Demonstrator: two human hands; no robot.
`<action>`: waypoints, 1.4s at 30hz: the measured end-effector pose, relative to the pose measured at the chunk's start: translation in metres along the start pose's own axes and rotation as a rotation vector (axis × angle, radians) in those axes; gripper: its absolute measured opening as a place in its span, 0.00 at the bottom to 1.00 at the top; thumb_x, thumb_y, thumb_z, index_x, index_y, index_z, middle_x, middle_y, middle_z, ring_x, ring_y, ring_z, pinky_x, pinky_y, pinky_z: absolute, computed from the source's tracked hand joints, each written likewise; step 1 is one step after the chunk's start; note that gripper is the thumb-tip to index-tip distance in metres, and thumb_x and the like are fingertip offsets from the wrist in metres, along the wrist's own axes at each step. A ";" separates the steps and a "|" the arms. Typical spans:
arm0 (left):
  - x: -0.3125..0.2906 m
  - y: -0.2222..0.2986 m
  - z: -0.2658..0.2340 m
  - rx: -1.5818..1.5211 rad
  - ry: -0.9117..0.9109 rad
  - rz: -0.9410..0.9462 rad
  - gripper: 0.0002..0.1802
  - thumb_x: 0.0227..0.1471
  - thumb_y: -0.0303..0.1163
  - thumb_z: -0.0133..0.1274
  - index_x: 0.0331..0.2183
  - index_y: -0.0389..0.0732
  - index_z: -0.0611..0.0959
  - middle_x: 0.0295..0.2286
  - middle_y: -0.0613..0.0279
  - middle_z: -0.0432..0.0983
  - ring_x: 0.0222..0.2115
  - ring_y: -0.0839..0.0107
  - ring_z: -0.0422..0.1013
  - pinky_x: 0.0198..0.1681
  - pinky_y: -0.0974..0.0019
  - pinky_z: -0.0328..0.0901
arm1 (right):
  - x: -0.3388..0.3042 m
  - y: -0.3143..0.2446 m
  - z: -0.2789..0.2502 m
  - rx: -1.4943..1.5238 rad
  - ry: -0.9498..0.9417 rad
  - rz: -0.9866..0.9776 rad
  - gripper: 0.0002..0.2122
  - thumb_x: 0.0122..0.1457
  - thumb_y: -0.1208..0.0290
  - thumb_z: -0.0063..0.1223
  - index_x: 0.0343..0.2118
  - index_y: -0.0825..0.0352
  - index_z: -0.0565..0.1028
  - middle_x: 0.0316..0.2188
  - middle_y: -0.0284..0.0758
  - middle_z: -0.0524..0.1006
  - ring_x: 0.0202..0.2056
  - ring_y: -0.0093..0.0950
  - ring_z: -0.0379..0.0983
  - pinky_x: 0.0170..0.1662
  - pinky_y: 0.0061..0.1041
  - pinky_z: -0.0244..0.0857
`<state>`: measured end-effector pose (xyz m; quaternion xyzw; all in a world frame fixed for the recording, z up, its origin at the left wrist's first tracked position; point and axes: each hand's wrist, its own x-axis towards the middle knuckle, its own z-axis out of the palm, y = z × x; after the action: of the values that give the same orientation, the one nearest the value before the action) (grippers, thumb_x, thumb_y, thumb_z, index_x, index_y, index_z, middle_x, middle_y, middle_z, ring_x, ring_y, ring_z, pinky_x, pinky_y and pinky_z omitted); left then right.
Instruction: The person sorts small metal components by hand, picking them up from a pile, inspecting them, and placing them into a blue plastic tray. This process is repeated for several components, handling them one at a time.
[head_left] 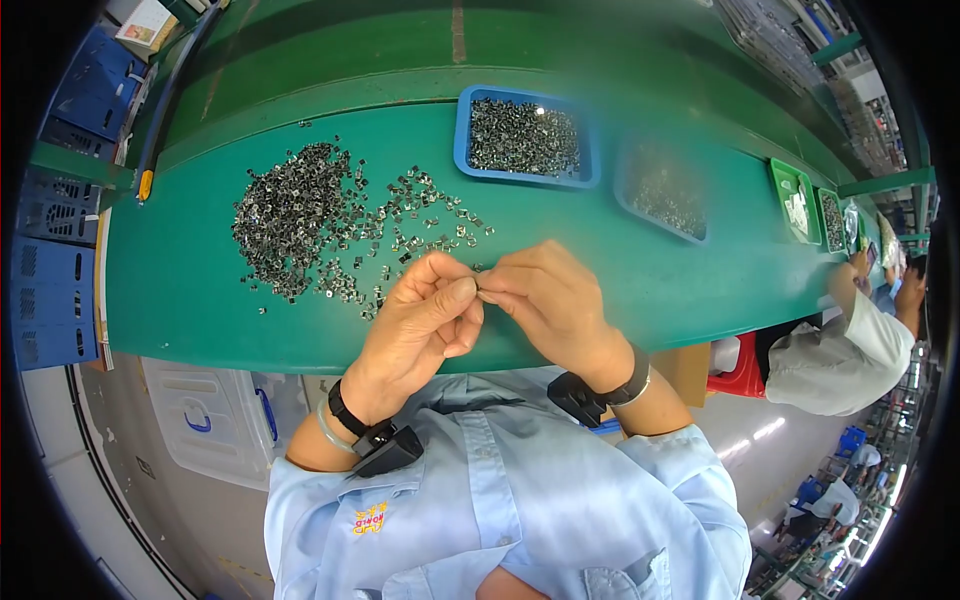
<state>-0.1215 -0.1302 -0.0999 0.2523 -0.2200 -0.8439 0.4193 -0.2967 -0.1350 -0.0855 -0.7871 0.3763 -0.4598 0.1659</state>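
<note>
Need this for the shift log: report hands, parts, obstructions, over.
Left hand, right hand together, pinching small piece, mostly hidden. Metal parts heaped front-left. Blur partly obscures right-side blue tray.

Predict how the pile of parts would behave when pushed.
The pile would probably spread rather than move whole: its parts lie loose, many scattered. Boxy, they'd likely slide more than roll. The smooth-looking table may offer little grip.

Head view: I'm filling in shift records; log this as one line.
left hand: pinching small part; right hand: pinching it too; metal pieces: loose pile, left; left blue tray: metal pieces inside
</note>
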 end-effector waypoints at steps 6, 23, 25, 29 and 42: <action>0.004 -0.013 -0.001 -0.186 -0.153 0.021 0.06 0.56 0.31 0.47 0.33 0.40 0.70 0.20 0.61 0.71 0.14 0.76 0.62 0.15 0.74 0.53 | -0.007 0.001 0.003 0.165 0.043 0.038 0.10 0.41 0.80 0.60 0.29 0.65 0.76 0.27 0.33 0.74 0.27 0.30 0.70 0.28 0.25 0.64; -0.002 -0.009 0.015 -0.206 -0.106 -0.056 0.10 0.57 0.38 0.46 0.33 0.41 0.71 0.19 0.63 0.67 0.13 0.76 0.59 0.15 0.73 0.52 | -0.007 -0.008 0.000 0.340 0.100 0.181 0.07 0.46 0.79 0.58 0.30 0.65 0.75 0.27 0.34 0.76 0.29 0.30 0.73 0.30 0.25 0.67; -0.002 -0.009 0.014 -0.204 -0.127 -0.050 0.10 0.57 0.38 0.47 0.33 0.41 0.71 0.19 0.64 0.67 0.13 0.76 0.59 0.15 0.73 0.53 | -0.006 -0.008 -0.001 0.311 0.074 0.146 0.06 0.47 0.78 0.58 0.30 0.65 0.75 0.27 0.34 0.76 0.29 0.30 0.73 0.30 0.24 0.67; -0.002 -0.008 0.012 -0.187 -0.169 -0.035 0.10 0.56 0.38 0.47 0.33 0.42 0.70 0.19 0.64 0.67 0.14 0.76 0.60 0.15 0.73 0.53 | -0.003 -0.008 -0.003 0.279 0.046 0.107 0.06 0.47 0.78 0.57 0.30 0.65 0.75 0.26 0.34 0.76 0.28 0.29 0.73 0.29 0.24 0.68; -0.003 0.015 0.021 0.181 -0.031 -0.062 0.11 0.56 0.38 0.47 0.31 0.40 0.69 0.17 0.64 0.68 0.13 0.76 0.61 0.14 0.74 0.52 | -0.006 -0.004 -0.003 0.278 0.015 0.139 0.04 0.49 0.79 0.57 0.29 0.67 0.75 0.27 0.35 0.76 0.29 0.29 0.72 0.31 0.24 0.65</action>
<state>-0.1231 -0.1325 -0.0741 0.2828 -0.2938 -0.8369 0.3651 -0.2991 -0.1275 -0.0849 -0.7250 0.3639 -0.5008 0.3019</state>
